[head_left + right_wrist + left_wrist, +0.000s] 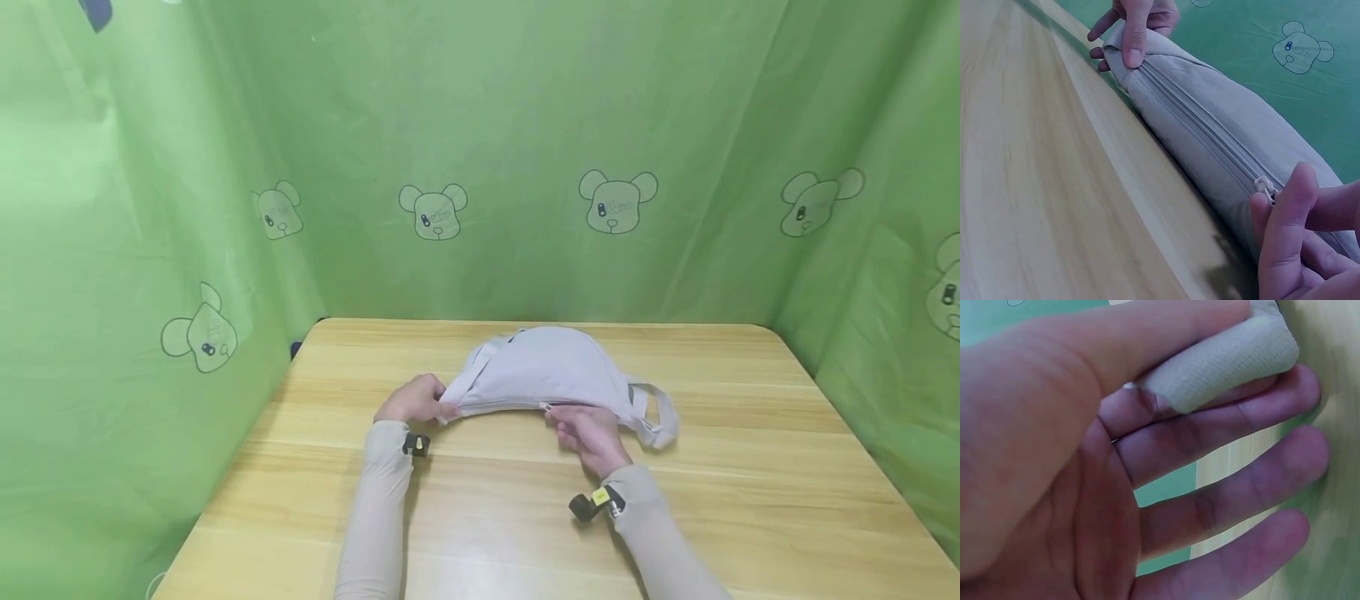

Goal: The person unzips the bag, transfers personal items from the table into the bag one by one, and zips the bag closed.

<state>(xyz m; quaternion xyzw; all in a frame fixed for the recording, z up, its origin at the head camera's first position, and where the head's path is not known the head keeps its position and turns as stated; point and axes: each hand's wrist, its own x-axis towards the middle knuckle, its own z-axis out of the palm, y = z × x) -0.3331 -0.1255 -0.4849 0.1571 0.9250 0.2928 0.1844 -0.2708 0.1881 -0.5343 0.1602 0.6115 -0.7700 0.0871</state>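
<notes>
A pale grey waist bag [551,367] lies on the wooden table, its curved side toward the back and its zipper [1200,128] along the near edge. My left hand [415,400] pinches the bag's left end between thumb and index finger; the other fingers stretch out below the fabric [1229,362] in the left wrist view. With thumb and fingertips, my right hand [592,433] pinches the zipper's pull tab, right at the slider [1264,184]. Between the two hands the zipper teeth run meshed in a line. The right part of the zipper is hidden behind my right hand.
A loop of the bag's strap [660,421] lies on the table [787,467] to the right. Green curtains [517,100] with bear-head prints hang behind the table and on both sides.
</notes>
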